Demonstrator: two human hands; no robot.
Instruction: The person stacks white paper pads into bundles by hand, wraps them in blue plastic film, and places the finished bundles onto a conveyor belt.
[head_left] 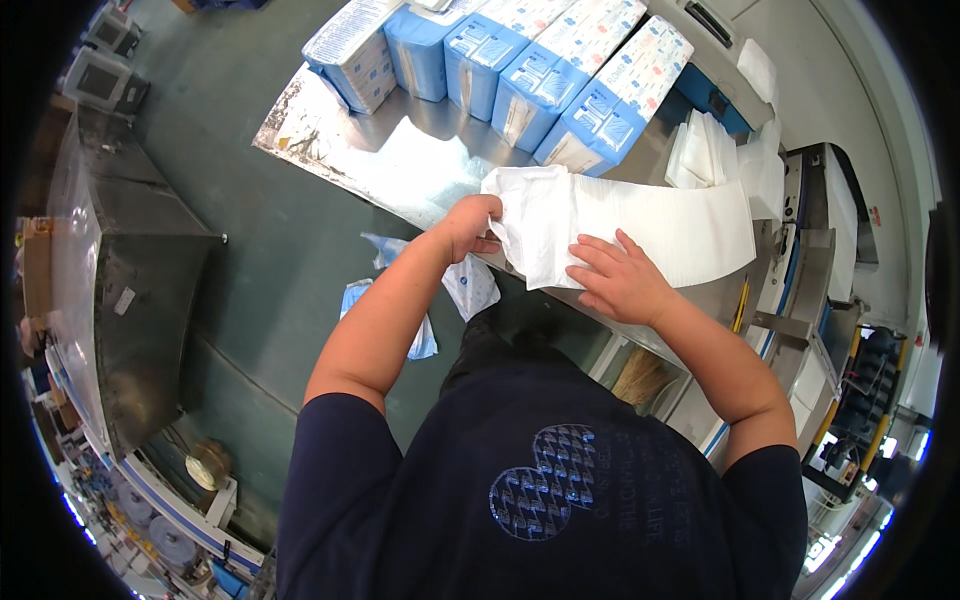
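Note:
A long white absorbent pad (pixel 660 225) lies across the front edge of the metal table (pixel 440 115), its left end folded and crumpled. My left hand (pixel 472 228) pinches the loose edge at that folded end, thumb and fingers closed on it. Spread over the near side of the pad, my right hand (pixel 622 280) rests flat with its fingers apart. To the right, a stack of folded white pads (pixel 703 150) lies beside the far end of the long one.
Several blue-and-white packs, including one nearest the pad (pixel 600 125), stand in a row at the back. Blue-and-white wrappers (pixel 470 287) lie below the table's edge. A metal cabinet (pixel 150 290) stands at left; a machine with a conveyor (pixel 800 260) is at right.

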